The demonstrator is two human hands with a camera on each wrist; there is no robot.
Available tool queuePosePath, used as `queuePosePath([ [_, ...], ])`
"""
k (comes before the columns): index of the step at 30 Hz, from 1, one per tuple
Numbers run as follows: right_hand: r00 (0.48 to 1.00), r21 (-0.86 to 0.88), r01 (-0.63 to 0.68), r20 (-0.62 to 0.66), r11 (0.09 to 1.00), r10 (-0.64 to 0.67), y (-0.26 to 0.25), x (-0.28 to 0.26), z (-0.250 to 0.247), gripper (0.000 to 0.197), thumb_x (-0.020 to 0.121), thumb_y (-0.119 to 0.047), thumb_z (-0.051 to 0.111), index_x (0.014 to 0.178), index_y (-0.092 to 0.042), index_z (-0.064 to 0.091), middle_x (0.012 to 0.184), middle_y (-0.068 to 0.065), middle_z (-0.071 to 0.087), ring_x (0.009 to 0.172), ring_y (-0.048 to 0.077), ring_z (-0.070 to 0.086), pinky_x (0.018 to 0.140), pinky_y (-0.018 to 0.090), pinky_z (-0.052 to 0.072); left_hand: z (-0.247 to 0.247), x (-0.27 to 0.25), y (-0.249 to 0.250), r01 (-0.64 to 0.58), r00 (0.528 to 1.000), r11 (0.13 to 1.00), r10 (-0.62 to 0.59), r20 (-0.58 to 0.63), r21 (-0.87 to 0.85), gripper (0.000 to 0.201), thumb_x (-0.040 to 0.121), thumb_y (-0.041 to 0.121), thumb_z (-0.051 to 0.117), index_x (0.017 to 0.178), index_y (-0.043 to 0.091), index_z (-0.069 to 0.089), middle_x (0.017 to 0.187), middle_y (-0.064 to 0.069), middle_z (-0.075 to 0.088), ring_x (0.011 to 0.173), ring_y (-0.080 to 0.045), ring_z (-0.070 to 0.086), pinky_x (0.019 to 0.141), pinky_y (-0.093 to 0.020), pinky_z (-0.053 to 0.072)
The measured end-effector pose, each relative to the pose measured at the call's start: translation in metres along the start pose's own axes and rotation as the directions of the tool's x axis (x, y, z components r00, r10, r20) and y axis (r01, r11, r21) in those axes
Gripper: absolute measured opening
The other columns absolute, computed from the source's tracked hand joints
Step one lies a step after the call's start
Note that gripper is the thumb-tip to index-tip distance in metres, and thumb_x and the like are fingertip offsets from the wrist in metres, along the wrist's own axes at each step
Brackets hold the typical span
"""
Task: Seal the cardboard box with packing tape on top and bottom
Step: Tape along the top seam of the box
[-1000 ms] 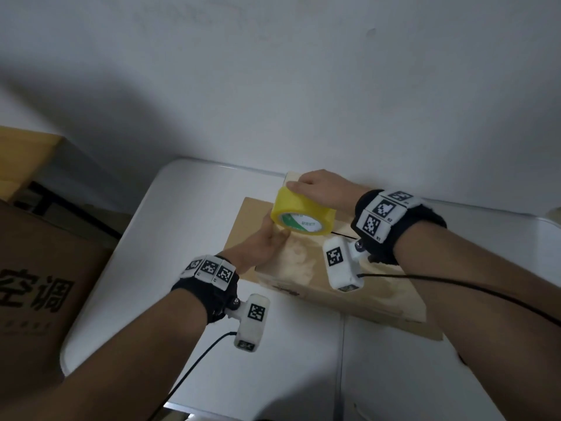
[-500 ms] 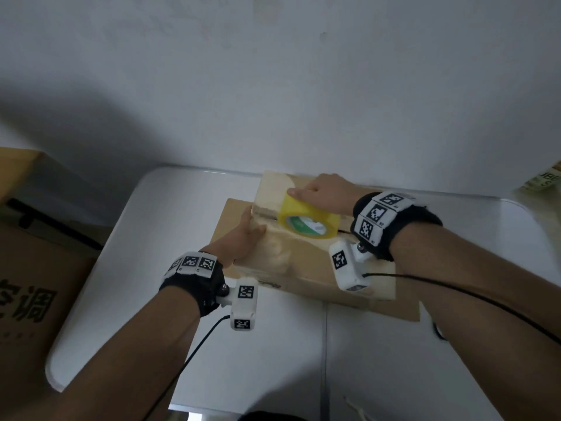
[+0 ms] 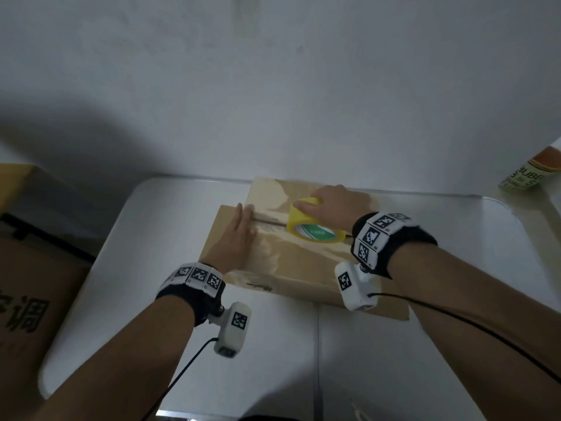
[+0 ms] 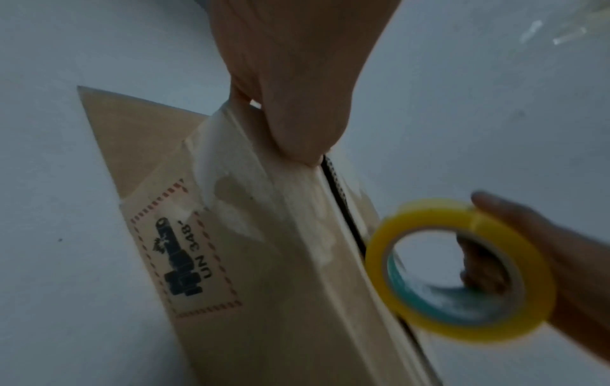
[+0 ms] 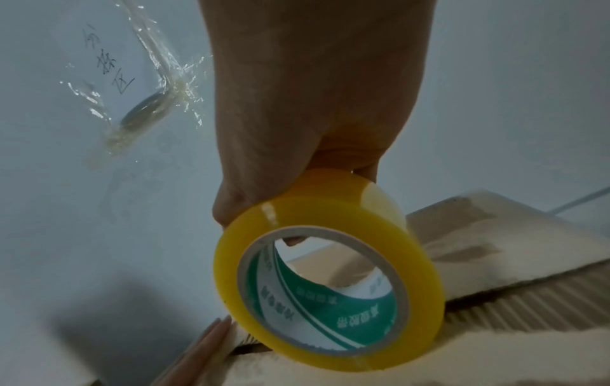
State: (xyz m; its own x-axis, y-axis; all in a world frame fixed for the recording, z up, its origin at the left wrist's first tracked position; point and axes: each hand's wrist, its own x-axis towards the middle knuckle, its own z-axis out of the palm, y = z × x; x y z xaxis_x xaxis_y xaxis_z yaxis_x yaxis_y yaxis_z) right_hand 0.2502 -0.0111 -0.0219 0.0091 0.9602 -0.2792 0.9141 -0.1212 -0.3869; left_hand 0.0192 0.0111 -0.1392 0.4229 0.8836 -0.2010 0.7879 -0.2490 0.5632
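A flat brown cardboard box lies on the white table, its two top flaps meeting at a dark seam. My left hand presses flat with straight fingers on the box's left end, over the seam. My right hand grips a yellow roll of packing tape, which stands on the seam near the middle of the box. In the right wrist view the tape roll shows a green and white core, and the left fingertips lie beside it.
A large brown carton with printed characters stands left of the table. A green and white package sits at the far right edge. A crumpled strip of clear tape sticks on the white wall. The table's near part lies bare.
The tape roll has come down from above the box onto the seam. My left hand let go of the tape end and flattened onto the box's left end.
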Motion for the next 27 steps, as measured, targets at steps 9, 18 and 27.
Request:
queuePosePath([
  [9,0.998,-0.097,0.001,0.066,0.995,0.006,-0.014,0.005,0.002,0.064,0.093,-0.06,0.04,0.123,-0.007,0.06,0.128,0.011,0.06,0.114,0.026,0.056,0.083,0.03,0.04,0.003,0.008,0.025,-0.161,0.983,0.805,0.076,0.17,0.571,0.062,0.099,0.003,0.024,0.151,0.0,-0.008,0.159,-0.016,-0.014,0.148,-0.026,-0.01,0.12,-0.035,-0.005],
  [18,0.999,0.212,-0.017,0.045,0.977,0.007,0.002,0.001,0.0,0.051,0.097,-0.049,0.043,0.125,-0.008,0.055,0.122,0.009,0.059,0.115,0.028,0.054,0.079,0.025,0.032,0.005,0.007,0.033,-0.092,0.985,0.805,-0.015,0.174,0.586,0.06,0.1,0.008,0.022,0.152,0.006,-0.007,0.16,-0.012,-0.015,0.148,-0.025,-0.012,0.121,-0.042,0.0],
  [27,0.997,-0.082,0.013,0.08,0.997,-0.007,0.001,-0.003,-0.008,0.062,0.092,-0.06,0.042,0.118,-0.008,0.061,0.12,0.01,0.062,0.109,0.027,0.057,0.08,0.031,0.041,0.002,0.004,0.034,-0.058,0.98,0.836,-0.056,0.19,0.546,0.06,0.101,0.01,0.022,0.153,0.01,-0.008,0.16,-0.005,-0.019,0.148,-0.02,-0.014,0.117,-0.047,0.021],
])
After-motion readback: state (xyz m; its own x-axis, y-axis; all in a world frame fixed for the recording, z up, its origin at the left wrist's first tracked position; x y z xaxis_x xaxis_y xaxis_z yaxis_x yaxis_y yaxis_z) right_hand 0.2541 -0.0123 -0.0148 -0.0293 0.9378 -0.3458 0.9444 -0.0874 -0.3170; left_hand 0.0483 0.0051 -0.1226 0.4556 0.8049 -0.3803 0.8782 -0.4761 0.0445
